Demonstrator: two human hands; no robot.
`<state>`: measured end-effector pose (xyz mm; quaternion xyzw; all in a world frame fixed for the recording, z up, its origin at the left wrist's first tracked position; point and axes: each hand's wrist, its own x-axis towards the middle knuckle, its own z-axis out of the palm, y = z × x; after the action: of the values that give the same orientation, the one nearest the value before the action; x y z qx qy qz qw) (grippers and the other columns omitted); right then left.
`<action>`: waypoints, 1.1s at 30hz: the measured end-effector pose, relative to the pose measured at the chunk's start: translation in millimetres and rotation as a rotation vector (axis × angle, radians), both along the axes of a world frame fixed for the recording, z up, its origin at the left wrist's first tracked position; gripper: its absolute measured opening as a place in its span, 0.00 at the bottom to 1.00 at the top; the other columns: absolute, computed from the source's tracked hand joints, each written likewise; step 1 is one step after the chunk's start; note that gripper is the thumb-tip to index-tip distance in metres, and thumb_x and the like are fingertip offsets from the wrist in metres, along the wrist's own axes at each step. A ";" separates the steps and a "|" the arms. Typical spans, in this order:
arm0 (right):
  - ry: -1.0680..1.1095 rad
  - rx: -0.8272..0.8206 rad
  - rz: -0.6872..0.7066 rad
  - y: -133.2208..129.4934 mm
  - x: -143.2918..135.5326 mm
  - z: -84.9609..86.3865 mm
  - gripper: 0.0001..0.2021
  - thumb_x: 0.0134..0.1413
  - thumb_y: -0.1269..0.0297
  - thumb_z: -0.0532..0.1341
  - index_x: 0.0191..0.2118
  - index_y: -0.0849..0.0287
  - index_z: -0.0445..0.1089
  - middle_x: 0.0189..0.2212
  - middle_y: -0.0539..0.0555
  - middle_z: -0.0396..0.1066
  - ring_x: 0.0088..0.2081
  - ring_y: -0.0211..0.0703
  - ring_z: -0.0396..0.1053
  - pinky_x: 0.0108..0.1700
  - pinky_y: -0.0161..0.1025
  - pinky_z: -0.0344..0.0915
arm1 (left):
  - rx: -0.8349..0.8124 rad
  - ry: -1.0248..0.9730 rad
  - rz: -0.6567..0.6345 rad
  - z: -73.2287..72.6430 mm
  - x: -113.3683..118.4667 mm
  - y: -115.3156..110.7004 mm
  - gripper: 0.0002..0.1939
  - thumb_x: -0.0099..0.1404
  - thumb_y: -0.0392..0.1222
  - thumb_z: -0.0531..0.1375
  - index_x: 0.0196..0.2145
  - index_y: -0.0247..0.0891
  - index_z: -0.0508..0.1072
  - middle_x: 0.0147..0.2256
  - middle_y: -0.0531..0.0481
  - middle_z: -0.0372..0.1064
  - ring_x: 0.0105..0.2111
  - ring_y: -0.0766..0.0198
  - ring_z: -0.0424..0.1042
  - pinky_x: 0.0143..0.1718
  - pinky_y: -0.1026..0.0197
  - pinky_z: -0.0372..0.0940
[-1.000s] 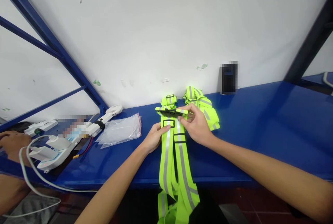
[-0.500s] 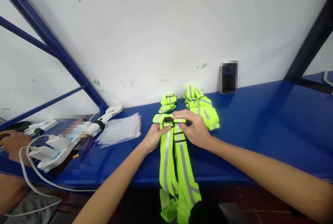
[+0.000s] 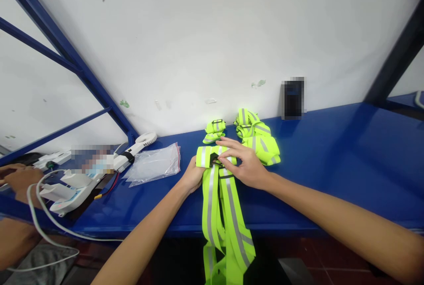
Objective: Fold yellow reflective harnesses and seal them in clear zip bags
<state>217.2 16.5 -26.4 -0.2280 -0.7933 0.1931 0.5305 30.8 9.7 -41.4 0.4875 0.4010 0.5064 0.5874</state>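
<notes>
A neon-yellow reflective strap vest [image 3: 209, 207] with silver stripes and black buckles lies across the table's front edge, its long straps hanging down. At its folded top end, my left hand [image 3: 192, 176] grips the left side, the fingers partly hidden under the fabric. My right hand [image 3: 247, 164] holds the right side of the same fold, thumb and fingers on the webbing near a black buckle. Behind my hands sit a small rolled reflective bundle [image 3: 215, 127] and a larger heap of reflective straps [image 3: 261, 149].
Clear plastic bags [image 3: 154, 165] lie left of my hands, beside a white handheld fan [image 3: 145, 138] and a white power strip [image 3: 71, 196] with cables. A blurred dark object [image 3: 293, 99] leans on the wall. Another person's hand [image 3: 24, 181] is at far left.
The folded top of the vest has turned, so more of its striped face shows. My left thumb has gone from the front of the fold, and my right fingers have shifted slightly over it.
</notes>
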 end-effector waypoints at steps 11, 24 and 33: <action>0.130 -0.600 0.093 4.6 -2.9 0.7 0.28 0.52 0.61 0.64 0.59 0.54 0.58 0.47 0.59 0.72 0.46 0.53 0.74 0.44 0.49 0.74 | 0.184 0.177 0.114 5.0 -2.0 -2.2 0.20 0.51 0.42 0.69 0.42 0.33 0.77 0.38 0.45 0.77 0.35 0.55 0.76 0.36 0.58 0.70; 0.443 -0.627 0.034 6.0 -4.6 9.0 0.21 0.46 0.61 0.68 0.45 0.56 0.62 0.37 0.55 0.76 0.39 0.48 0.76 0.41 0.44 0.74 | 0.091 0.100 -0.010 -4.4 -5.4 -1.8 0.24 0.56 0.46 0.66 0.49 0.34 0.73 0.45 0.42 0.75 0.48 0.47 0.72 0.50 0.51 0.65; 0.419 -0.583 0.033 1.0 -9.0 5.0 0.19 0.46 0.66 0.68 0.41 0.55 0.57 0.34 0.51 0.72 0.37 0.44 0.74 0.38 0.41 0.72 | 0.070 0.250 -0.138 1.9 -1.9 -0.6 0.27 0.55 0.45 0.68 0.51 0.34 0.71 0.47 0.41 0.75 0.47 0.48 0.73 0.47 0.52 0.68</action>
<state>208.1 17.5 -21.4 -0.3123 -0.5823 0.4625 0.5912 28.9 9.1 -39.6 0.5935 0.4187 0.4136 0.5490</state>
